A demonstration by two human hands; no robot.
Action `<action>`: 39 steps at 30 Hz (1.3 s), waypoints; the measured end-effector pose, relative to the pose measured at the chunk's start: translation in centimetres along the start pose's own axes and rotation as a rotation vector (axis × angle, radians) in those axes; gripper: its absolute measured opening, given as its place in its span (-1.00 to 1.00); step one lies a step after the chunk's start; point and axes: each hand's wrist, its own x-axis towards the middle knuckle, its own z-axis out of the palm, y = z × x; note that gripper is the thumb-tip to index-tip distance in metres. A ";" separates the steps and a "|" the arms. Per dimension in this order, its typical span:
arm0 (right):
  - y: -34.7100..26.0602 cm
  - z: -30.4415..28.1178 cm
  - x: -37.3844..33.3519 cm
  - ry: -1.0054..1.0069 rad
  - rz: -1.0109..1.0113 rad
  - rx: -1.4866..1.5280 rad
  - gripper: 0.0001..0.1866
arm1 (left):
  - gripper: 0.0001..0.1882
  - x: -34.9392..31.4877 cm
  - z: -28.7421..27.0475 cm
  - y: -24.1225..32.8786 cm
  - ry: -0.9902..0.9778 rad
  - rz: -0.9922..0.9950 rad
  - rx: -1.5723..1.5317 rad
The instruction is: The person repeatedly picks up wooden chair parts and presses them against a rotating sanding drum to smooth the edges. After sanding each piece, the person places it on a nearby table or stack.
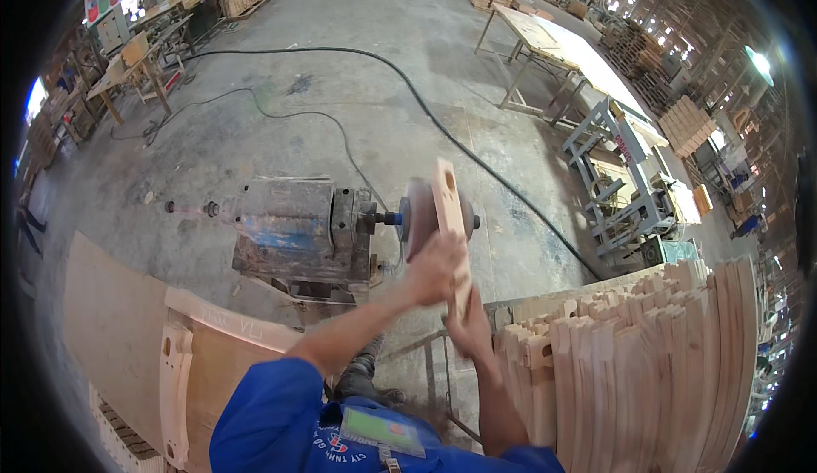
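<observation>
Both my hands grip a long pale wooden piece [448, 196] that has an oval slot near its far end. My left hand [436, 269] wraps round its middle, and my right hand [470, 330] holds its near end. The piece lies against or just above a round sanding wheel [419, 217]; the exact contact is hard to tell. The wheel sits on the right shaft of a worn grey and blue motor machine [285, 217], in front of me.
Many similar wooden pieces [638, 362] stand stacked at my right. On my left, a board-topped table [111, 303] carries curved wooden parts [174, 388]. A thick black cable [442, 128] crosses the floor beyond the machine. A grey metal frame [617, 175] and long tables [545, 39] stand at the far right.
</observation>
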 end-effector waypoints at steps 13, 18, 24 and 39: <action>-4.2 -0.8 -17.6 -0.190 0.314 -0.229 0.22 | -0.41 -10.6 5.1 9.8 0.218 -0.820 -1.001; 0.8 -2.9 -14.9 -0.537 0.453 1.144 0.08 | -0.33 -5.9 5.4 8.9 0.609 -0.838 -1.464; 1.9 -0.9 -10.7 -0.480 0.395 0.804 -0.12 | -0.28 -4.4 3.6 7.6 0.364 -0.550 -0.360; 0.7 0.5 -10.6 -0.512 0.589 1.075 -0.42 | -0.45 -3.6 2.9 2.9 0.389 -0.382 -0.282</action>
